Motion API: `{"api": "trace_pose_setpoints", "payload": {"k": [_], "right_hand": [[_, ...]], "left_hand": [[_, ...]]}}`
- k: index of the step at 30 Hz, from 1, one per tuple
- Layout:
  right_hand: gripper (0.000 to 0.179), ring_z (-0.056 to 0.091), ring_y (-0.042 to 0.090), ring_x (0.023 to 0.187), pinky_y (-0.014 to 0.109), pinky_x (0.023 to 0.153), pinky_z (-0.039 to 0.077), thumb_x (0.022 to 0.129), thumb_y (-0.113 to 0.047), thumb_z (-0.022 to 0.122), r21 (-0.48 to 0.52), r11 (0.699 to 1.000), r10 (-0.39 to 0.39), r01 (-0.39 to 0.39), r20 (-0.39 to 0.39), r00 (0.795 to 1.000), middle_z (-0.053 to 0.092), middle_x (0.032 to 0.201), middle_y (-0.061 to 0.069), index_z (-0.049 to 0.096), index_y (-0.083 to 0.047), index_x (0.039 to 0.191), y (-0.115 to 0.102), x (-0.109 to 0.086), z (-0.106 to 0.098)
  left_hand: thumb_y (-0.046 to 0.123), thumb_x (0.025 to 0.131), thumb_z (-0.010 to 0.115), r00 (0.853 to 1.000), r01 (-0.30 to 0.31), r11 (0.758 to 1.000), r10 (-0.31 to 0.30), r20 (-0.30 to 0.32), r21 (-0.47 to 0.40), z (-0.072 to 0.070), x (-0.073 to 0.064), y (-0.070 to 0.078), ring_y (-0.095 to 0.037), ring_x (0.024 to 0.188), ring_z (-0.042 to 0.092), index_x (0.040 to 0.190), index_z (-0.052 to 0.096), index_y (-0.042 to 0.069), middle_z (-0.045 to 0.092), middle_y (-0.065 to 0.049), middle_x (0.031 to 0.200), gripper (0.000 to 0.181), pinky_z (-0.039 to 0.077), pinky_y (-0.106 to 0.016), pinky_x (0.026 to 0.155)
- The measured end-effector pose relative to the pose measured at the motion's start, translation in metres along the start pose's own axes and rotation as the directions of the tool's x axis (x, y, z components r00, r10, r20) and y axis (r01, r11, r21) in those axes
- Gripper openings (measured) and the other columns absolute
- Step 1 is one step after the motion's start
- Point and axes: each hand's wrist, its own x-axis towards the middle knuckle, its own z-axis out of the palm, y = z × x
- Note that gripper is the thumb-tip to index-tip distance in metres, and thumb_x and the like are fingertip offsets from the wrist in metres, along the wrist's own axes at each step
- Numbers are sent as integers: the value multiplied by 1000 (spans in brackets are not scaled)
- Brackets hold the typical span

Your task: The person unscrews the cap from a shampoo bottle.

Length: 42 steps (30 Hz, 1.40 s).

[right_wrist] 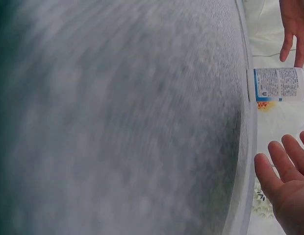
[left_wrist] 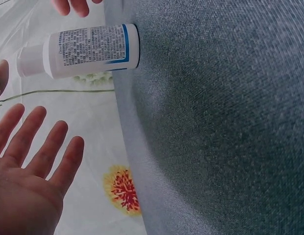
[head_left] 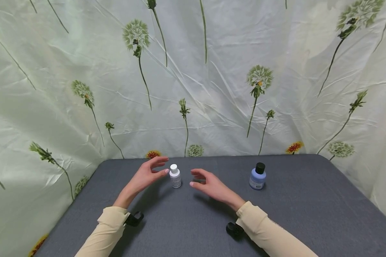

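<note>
A small white bottle (head_left: 175,179) with a white cap and a printed label stands upright on the dark grey table. My left hand (head_left: 150,174) is just left of it, fingers spread and thumb close by the cap. In the left wrist view, the bottle (left_wrist: 93,49) appears sideways beyond the open palm (left_wrist: 32,186). My right hand (head_left: 210,185) is raised a short way to the bottle's right, its fingers relaxed and holding nothing. The right wrist view shows a gap between the bottle (right_wrist: 277,84) and the right fingers (right_wrist: 269,174).
A blue bottle (head_left: 257,177) with a black cap stands on the table (head_left: 193,228), to the right of my right hand. Behind the table's far edge hangs a pale curtain (head_left: 212,89) printed with dandelions. Black wrist devices (head_left: 234,231) show at both cuffs.
</note>
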Motion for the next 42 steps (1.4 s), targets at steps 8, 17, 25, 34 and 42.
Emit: {"api": "trace_pose_setpoints", "payload": {"k": [8, 17, 25, 34, 42], "right_hand": [[49, 48, 41, 127, 52, 103, 39, 97, -13, 63, 56, 998, -27, 27, -13, 1000, 48, 140, 25, 47, 4, 140, 2, 8, 9], [49, 52, 37, 125, 48, 101, 42, 96, -16, 64, 35, 999, -27, 27, -4, 1000, 50, 140, 22, 48, 3, 139, 0, 15, 15], [49, 54, 39, 122, 46, 99, 44, 94, -15, 66, 94, 996, 0, 0, -2, 1000, 53, 137, 22, 50, 4, 137, 0, 25, 23], [47, 54, 38, 123, 42, 98, 46, 93, -10, 67, 158, 987, 18, -20, 12, 1000, 54, 136, 20, 52, 3, 136, -2, 33, 28], [46, 56, 35, 120, 38, 93, 50, 93, -7, 66, 232, 971, 44, -49, 28, 999, 57, 132, 20, 51, 5, 136, -1, 37, 35]], "left_hand": [[25, 90, 74, 1000, -2, 999, 2, 1, -46, 2, 0, 2, -33, 129, 49, 136, 55, 12, 54, -13, 139, 51, 44, -52, 99], [22, 91, 74, 999, -22, 995, 25, 29, -96, 3, -1, 1, -39, 130, 47, 136, 55, 8, 54, -14, 138, 51, 46, -50, 97], [21, 90, 74, 999, -20, 993, 24, 31, -115, 4, 2, 2, -37, 128, 50, 135, 57, 8, 57, -13, 136, 49, 48, -49, 94], [21, 91, 73, 996, -46, 992, 54, 69, -119, 4, 6, 4, -34, 124, 54, 132, 60, 11, 60, -9, 131, 43, 47, -49, 95], [16, 91, 72, 993, -50, 989, 64, 98, -140, 7, 5, 2, -29, 122, 56, 132, 60, 9, 60, -7, 130, 43, 50, -46, 92]]}}
